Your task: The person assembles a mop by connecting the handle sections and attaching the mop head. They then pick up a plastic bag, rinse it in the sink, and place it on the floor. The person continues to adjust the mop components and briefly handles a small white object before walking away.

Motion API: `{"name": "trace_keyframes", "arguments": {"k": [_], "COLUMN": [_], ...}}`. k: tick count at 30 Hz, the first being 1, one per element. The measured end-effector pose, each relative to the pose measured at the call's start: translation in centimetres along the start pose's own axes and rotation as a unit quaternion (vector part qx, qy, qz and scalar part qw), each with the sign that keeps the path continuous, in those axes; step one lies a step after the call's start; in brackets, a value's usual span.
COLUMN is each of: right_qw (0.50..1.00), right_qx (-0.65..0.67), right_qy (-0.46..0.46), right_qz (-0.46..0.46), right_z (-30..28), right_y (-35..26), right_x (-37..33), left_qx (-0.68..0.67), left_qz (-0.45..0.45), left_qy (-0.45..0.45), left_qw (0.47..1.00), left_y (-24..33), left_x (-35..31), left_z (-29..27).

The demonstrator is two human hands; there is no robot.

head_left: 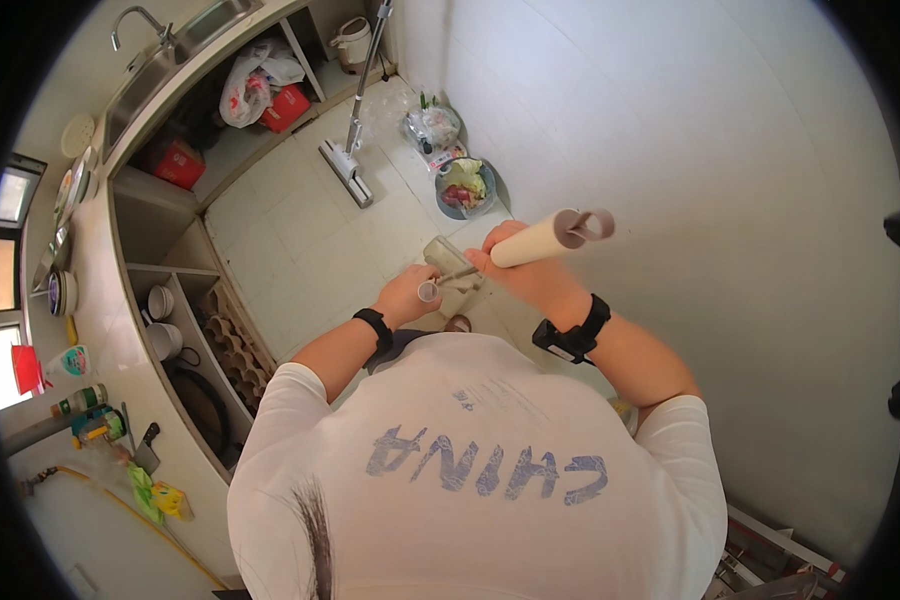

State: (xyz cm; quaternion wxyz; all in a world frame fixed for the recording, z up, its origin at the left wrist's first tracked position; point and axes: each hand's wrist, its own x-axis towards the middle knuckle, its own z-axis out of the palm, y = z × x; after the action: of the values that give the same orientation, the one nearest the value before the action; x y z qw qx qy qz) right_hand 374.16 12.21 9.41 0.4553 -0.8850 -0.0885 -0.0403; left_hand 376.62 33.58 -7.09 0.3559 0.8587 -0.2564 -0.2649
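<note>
My right hand is wrapped round a thick cream handle with a grey-brown hanging loop at its end, which points up and to the right. My left hand is closed on a thin pale tube with a round end. Between and beyond my hands, low by the floor, is a pale, greenish boxy piece, partly hidden by my hands. What the handle and tube join to at their lower ends cannot be made out.
A mop leans ahead on the tiled floor. Along the right wall stand a bin with vegetable scraps and a plastic bag. To my left, a counter has open shelves with bowls and egg trays; a cleaver lies on top.
</note>
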Motion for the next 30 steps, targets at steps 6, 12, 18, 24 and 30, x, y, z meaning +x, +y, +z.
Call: {"name": "trace_keyframes", "arguments": {"k": [6,12,18,24,30], "right_qw": [0.994,0.997,0.998,0.999,0.994], "right_qx": [0.086,0.039,0.033,-0.039,-0.038], "right_qy": [-0.041,-0.048,-0.051,-0.005,-0.027], "right_qz": [0.048,-0.043,0.003,-0.012,0.101], "right_z": [1.5,2.9,2.2,-1.9,-10.8], "right_y": [-2.9,-3.7,-3.7,-2.4,0.0], "right_x": [1.3,2.0,1.7,2.6,0.8], "left_qx": [-0.036,-0.014,-0.001,0.024,0.096], "left_qz": [-0.061,-0.019,-0.011,-0.001,0.092], "left_qy": [0.008,-0.046,-0.024,0.021,0.050], "left_qw": [0.997,0.999,1.000,0.999,0.990], "left_y": [-2.8,-4.1,-3.2,1.0,1.7], "left_x": [0.6,1.1,2.2,4.2,5.0], "left_z": [2.1,2.7,2.9,2.5,0.4]}}
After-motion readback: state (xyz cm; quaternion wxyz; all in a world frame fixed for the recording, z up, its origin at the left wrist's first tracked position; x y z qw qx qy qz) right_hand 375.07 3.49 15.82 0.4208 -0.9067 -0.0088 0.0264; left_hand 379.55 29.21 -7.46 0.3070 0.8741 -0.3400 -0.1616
